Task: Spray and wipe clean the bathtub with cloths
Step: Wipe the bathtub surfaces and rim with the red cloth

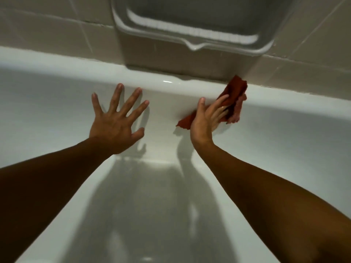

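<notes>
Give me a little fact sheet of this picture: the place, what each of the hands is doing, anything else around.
place: white bathtub, seen from above, against a tiled wall
left hand: fingers spread, flat on the far inner side of the tub
right hand: presses a red cloth to that side, just under the rim
cloth: crumpled, one corner up over the rim
above: soap recess in the wall
spray bottle: not in view

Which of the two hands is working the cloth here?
The right hand, pressing the red cloth to the bathtub wall; the left hand is spread bare.
</notes>
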Tool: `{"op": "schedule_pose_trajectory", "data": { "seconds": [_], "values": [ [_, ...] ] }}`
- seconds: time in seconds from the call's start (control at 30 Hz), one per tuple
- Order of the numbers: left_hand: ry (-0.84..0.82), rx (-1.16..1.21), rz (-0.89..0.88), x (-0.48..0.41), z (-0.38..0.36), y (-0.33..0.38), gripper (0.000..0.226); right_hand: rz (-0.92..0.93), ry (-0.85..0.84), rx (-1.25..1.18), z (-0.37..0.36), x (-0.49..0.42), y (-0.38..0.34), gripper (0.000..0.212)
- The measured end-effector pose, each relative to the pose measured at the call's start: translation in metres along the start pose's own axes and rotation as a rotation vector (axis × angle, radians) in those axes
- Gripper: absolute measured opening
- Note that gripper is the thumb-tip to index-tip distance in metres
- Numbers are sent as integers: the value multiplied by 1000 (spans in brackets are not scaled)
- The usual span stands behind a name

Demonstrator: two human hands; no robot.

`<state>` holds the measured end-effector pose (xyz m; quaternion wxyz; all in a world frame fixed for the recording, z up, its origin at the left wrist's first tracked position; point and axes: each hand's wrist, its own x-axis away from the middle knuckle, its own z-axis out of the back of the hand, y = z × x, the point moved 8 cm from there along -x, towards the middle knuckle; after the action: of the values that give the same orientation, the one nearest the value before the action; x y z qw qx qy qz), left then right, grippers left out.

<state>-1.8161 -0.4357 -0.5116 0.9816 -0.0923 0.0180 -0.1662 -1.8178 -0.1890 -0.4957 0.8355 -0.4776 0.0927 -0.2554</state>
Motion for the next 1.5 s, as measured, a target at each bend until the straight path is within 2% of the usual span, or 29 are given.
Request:
{"op": "schedule_pose_trajectory", "data": {
  "seconds": [0.07,0.13,0.23,0.33,0.47,0.53,0.6,0.67,0.77,0.9,1.0,1.07,1.23,1.33,1.5],
  "values": [
    [-9,22,21,5,-3,-19,80,-11,105,129,10,-7,-2,72],
    [-24,42,43,11,-5,-41,80,66,22,315,2,-2,-1,71],
    [-35,80,89,17,-7,-65,80,349,-130,582,1,1,9,66],
    [-24,130,103,17,-8,-75,78,561,-59,765,22,-6,12,67],
    [-40,273,121,15,-8,-74,85,911,-337,890,-37,36,-25,65],
    [-53,328,146,17,-8,-69,85,1038,-337,930,-57,41,-48,58],
    [-30,338,131,18,-6,-68,84,1063,-221,940,-55,28,-64,53],
    [-14,329,117,18,-2,-79,83,1114,-173,960,-47,18,-64,52],
    [-30,370,198,27,-3,-119,81,1237,-230,1050,-50,17,-65,54],
    [-74,372,339,37,0,-173,85,1393,-389,1238,-122,31,-113,62],
    [-142,360,401,40,2,-198,86,1453,-398,1198,-159,52,-137,60],
    [-164,356,420,43,4,-210,87,1461,-406,1190,-156,50,-134,60],
    [-139,355,524,75,2,-284,86,1613,-420,1227,-190,72,-164,62],
    [-135,268,594,104,-4,-321,89,1602,-417,1202,-241,98,-192,57],
    [-152,171,665,154,-19,-383,89,1649,-453,1191,-258,110,-204,58]
  ]
}}
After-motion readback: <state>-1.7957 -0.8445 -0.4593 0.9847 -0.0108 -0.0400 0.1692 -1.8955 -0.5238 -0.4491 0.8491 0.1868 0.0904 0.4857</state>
